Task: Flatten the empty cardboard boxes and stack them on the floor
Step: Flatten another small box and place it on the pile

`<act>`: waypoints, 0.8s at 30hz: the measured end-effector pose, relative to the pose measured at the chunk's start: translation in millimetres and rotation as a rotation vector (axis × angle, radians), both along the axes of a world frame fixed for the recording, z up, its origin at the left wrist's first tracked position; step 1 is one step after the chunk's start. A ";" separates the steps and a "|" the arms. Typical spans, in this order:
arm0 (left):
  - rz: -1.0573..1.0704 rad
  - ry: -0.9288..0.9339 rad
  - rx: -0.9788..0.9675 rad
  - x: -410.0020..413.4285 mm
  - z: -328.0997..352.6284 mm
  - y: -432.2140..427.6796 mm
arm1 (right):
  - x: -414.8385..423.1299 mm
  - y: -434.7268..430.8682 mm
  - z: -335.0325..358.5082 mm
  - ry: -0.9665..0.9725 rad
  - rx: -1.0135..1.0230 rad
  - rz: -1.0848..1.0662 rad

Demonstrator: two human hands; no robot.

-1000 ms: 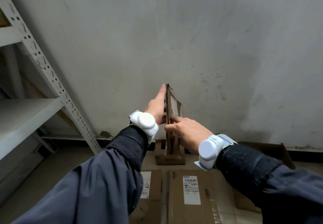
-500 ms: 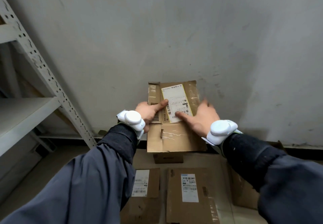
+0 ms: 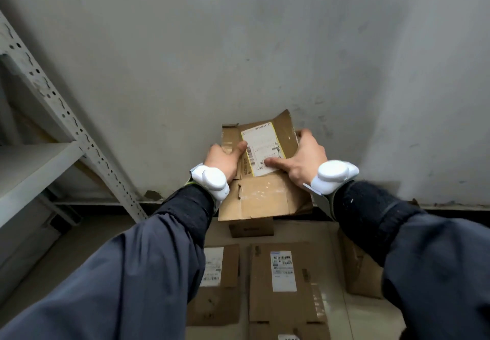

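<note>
We hold a flattened cardboard box (image 3: 261, 180), creased, with a white label, in the air before the grey wall (image 3: 265, 47). Left hand (image 3: 225, 158) and right hand (image 3: 305, 158) clamp its side edges. Flattened boxes (image 3: 283, 286) lie on the floor below; shelving (image 3: 53, 106) crowds the left.

place: storeroom or warehouse corner | evidence: slotted-angle metal shelving (image 3: 66, 116) at left | bare scuffed grey wall (image 3: 265, 47) | flattened cardboard boxes (image 3: 286, 281) with shipping labels on the floor (image 3: 61, 254)
</note>
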State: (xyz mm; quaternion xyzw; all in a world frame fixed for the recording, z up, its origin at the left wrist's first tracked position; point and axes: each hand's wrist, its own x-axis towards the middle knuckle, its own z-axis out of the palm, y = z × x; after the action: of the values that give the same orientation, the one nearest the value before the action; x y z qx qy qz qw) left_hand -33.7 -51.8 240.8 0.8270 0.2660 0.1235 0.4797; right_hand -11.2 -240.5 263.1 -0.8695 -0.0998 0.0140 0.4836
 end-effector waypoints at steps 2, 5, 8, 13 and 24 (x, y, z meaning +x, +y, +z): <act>-0.012 0.035 0.043 0.5 -2.2 1.2 | 1.4 -0.9 -3.4 -0.001 -0.045 0.007; -0.055 0.113 0.001 0.4 -21.1 14.0 | 6.3 -2.4 -14.8 0.120 -0.112 0.082; -0.080 0.183 -0.088 -6.5 -25.3 19.9 | 9.0 0.8 -35.9 0.261 -0.069 0.086; -0.075 0.248 -0.036 -10.2 -76.0 34.1 | 2.9 18.0 -96.7 0.340 -0.010 0.071; 0.142 0.435 -0.142 -93.1 -274.7 113.1 | -60.1 127.3 -283.4 0.615 -0.226 0.209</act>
State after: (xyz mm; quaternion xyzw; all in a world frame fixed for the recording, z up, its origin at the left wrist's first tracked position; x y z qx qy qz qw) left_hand -126.8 61.3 -34.0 0.7775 0.4286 -0.0431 0.4582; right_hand -71.3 -113.3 -20.2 -0.8577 -0.0355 0.3359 0.3876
